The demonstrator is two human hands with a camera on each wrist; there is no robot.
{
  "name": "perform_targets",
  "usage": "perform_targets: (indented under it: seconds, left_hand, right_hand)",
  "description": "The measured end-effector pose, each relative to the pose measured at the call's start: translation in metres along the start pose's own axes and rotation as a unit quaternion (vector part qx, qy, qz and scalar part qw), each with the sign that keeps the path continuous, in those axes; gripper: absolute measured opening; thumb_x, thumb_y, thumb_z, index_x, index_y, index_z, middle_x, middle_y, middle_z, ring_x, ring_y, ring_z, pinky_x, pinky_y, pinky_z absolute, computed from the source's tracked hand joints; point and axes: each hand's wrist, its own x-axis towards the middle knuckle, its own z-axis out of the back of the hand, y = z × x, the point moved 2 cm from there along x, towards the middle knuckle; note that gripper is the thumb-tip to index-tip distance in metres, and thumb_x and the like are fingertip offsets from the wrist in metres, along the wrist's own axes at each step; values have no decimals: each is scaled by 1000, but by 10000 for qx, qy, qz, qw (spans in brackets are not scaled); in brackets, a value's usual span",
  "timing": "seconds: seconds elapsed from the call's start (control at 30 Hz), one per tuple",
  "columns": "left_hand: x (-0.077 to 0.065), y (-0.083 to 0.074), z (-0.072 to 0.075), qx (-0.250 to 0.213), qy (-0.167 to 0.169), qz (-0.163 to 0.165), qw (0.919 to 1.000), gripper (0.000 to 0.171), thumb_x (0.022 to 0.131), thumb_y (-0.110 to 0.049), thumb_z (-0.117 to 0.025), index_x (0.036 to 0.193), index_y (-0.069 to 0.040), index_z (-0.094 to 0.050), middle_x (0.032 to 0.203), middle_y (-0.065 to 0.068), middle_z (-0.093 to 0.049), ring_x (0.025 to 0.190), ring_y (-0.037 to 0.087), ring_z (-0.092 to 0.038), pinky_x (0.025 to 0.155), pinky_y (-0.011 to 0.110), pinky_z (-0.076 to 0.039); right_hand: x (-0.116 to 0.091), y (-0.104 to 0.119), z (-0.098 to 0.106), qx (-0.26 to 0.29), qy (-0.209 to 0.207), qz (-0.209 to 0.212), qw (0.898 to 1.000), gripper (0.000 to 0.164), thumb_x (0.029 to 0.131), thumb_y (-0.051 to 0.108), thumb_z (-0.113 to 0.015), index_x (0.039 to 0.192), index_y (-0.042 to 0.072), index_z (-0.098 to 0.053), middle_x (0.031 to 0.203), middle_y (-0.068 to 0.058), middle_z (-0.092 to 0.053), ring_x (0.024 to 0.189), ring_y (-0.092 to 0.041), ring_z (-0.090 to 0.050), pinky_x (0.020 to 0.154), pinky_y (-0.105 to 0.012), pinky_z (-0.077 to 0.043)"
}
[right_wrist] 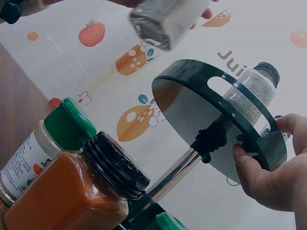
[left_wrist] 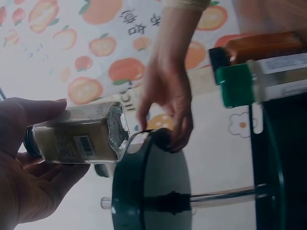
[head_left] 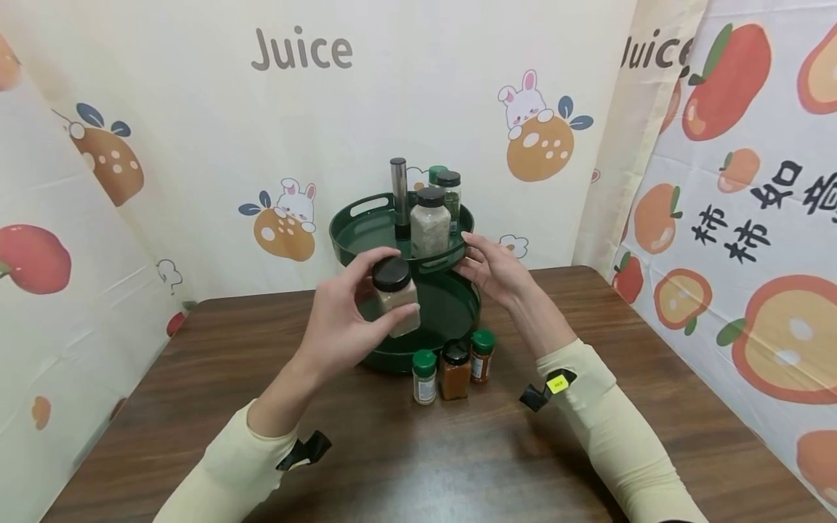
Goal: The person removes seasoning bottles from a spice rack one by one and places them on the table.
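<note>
My left hand [head_left: 341,314] grips a square clear spice jar [head_left: 400,299] with a black lid and pale brown contents. It is held in the air in front of a green two-tier turntable rack. In the left wrist view a barcode shows on the jar [left_wrist: 86,136]. My right hand [head_left: 495,272] pinches the right rim of the rack's upper tray [head_left: 373,229], thumb below and fingers above, as the right wrist view shows. On that tray stand a black-lidded jar of whitish grains [head_left: 430,229], a jar of green herbs [head_left: 451,200] and a green-lidded jar [head_left: 436,173] behind.
The lower tray [head_left: 451,312] sits on the wooden table [head_left: 261,407]. In front of it stand a green-capped jar [head_left: 424,385], a black-lidded jar of orange-brown powder [head_left: 455,376] and another green-capped jar [head_left: 482,356]. A metal pole [head_left: 399,196] rises through the upper tray. Printed cloth hangs behind.
</note>
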Motion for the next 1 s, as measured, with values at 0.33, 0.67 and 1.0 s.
perform_targets:
  seconds: [0.33, 0.67, 1.0]
  left_hand:
    - [-19, 12, -6, -71, 606, 420, 9973, 58, 76, -6, -84, 126, -4, -55, 111, 10, -67, 91, 14, -64, 79, 43, -60]
    - [-48, 63, -14, 115, 1199, 982, 9879, 58, 78, -21, -84, 126, -22, -52, 110, -3, -64, 89, 6, -61, 79, 36, -59]
    - [-63, 91, -27, 291, 1505, 1091, 9821, 52, 75, -15, -86, 115, -21, -52, 98, -5, -63, 88, 6, -58, 78, 36, -55]
  right_hand:
    - [-1, 2, 0, 43, -12, 11, 10000, 54, 97, 22, -64, 141, 1, -41, 120, -12, -55, 110, -22, -58, 88, -30, -56]
    - [-1, 1, -1, 27, 19, 7, 10000, 57, 97, 22, -64, 144, 0, -39, 123, -12, -54, 114, -22, -57, 89, -29, -56]
    - [-2, 0, -2, 110, 76, 20, 9999, 54, 98, 21, -63, 142, 0, -40, 121, -12, -54, 109, -21, -59, 89, -31, -56]
